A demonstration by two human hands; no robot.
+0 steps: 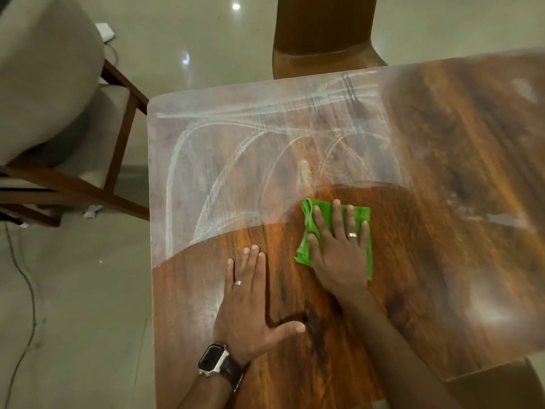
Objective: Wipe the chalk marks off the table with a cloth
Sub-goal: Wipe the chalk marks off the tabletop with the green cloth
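Flat right-hand grip (339, 252), fingers straight and spread, pressing folded bright green cloth (330, 214) onto glossy brown wooden table (442, 261), around the middle. Left hand (250, 302) nearer the left edge, also flat, palm down on bare wood, holding nothing. Beyond both, white chalk arcs and smears (236, 160) spread toward the far left corner and far edge.

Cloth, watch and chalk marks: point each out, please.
cloth (361, 215): head view, far right corner.
watch (213, 359): head view, its face.
chalk marks (177, 160): head view, left arc.
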